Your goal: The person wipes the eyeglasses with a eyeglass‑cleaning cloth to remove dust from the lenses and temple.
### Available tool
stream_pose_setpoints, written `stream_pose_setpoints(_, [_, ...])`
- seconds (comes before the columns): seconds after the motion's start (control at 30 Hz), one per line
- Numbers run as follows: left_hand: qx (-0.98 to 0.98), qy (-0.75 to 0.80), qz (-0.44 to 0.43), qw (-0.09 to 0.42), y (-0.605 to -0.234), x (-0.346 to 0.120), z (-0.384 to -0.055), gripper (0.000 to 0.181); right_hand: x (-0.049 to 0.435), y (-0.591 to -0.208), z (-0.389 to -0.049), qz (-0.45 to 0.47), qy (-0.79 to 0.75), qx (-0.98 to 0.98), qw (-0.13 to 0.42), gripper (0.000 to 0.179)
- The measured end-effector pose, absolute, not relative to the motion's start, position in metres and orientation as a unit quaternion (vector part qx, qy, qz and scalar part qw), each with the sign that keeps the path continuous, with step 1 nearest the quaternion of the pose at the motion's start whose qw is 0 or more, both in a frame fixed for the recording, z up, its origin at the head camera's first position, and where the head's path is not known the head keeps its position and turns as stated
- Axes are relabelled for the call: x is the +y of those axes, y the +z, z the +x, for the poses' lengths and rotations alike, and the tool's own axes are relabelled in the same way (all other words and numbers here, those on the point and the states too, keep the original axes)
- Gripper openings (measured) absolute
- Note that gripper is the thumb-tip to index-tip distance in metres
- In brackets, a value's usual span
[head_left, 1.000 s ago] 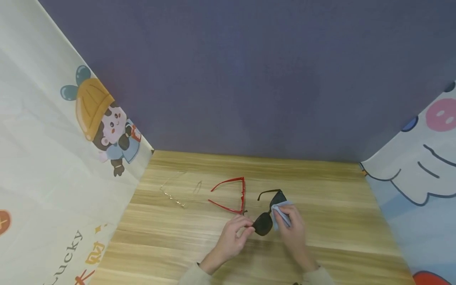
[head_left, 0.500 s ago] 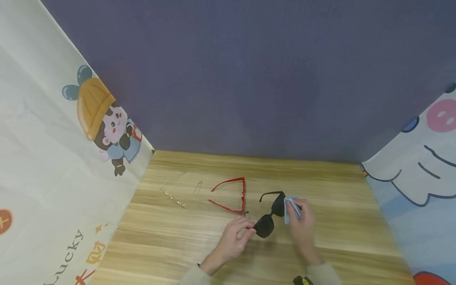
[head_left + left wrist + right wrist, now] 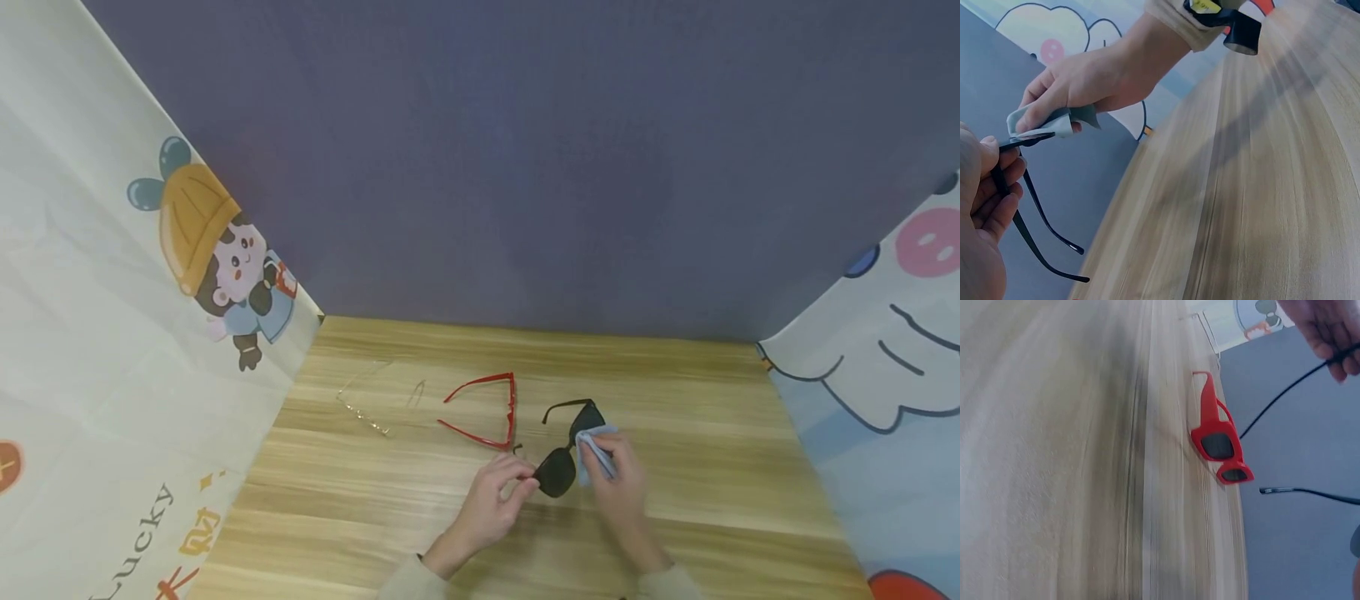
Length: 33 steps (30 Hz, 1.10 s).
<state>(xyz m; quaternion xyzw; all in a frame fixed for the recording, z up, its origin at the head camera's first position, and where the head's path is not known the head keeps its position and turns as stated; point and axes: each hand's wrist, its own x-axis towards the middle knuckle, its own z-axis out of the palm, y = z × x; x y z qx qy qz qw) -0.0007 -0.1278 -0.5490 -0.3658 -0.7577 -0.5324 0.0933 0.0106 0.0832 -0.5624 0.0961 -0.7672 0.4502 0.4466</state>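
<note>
Black sunglasses (image 3: 557, 472) are held above the table, dark lenses facing up in the head view. My left hand (image 3: 492, 500) pinches them at the left lens's outer corner. Between the thumb and fingers of my right hand (image 3: 619, 483) is a folded light blue cloth (image 3: 597, 454), which lies against the right lens and covers part of it. In the left wrist view the cloth (image 3: 1054, 122) wraps over the frame's edge and both temples hang down. The right wrist view catches the left hand (image 3: 1329, 334) on one temple; the right hand is mostly out of that view.
Red sunglasses (image 3: 512, 412) stand on the wooden table (image 3: 697, 417), left of the black pair. Farther left lie thin gold-rimmed glasses (image 3: 363, 414). A dark blue panel (image 3: 480, 167) rises at the back, with cartoon-printed sheets on both sides.
My right hand slid the cloth outward along the right lens, then back toward the middle. The sunglasses tilted slightly with it; my left hand kept its hold.
</note>
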Motion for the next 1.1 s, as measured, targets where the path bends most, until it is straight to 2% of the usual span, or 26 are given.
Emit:
stream_pose_setpoints(0.17, [-0.762,-0.532,-0.359,0.087,-0.549,-0.129,-0.001,0.010,0.079,-0.569,0.011,0.128,0.463,-0.750,0.454,0.013])
stream_pose_setpoints(0.4, [-0.758,-0.534,-0.360,0.104,-0.552,-0.129,-0.002,0.004,0.076,-0.570,0.015,0.131,0.467,-0.752,0.447,0.015])
stream_pose_setpoints(0.63, [-0.771,-0.500,-0.364,0.151,-0.555,-0.130,-0.005,0.003,0.067,-0.564,0.022,0.112,0.470,-0.761,0.433,0.030])
stream_pose_setpoints(0.87, [-0.773,-0.389,-0.422,0.270,-0.555,-0.134,-0.015,0.009,0.067,-0.568,0.023,0.117,0.485,-0.756,0.424,0.034])
stream_pose_setpoints(1.1, [-0.756,-0.358,-0.478,0.269,-0.556,-0.137,-0.019,0.013,0.065,-0.571,0.023,0.129,0.487,-0.753,0.423,0.032])
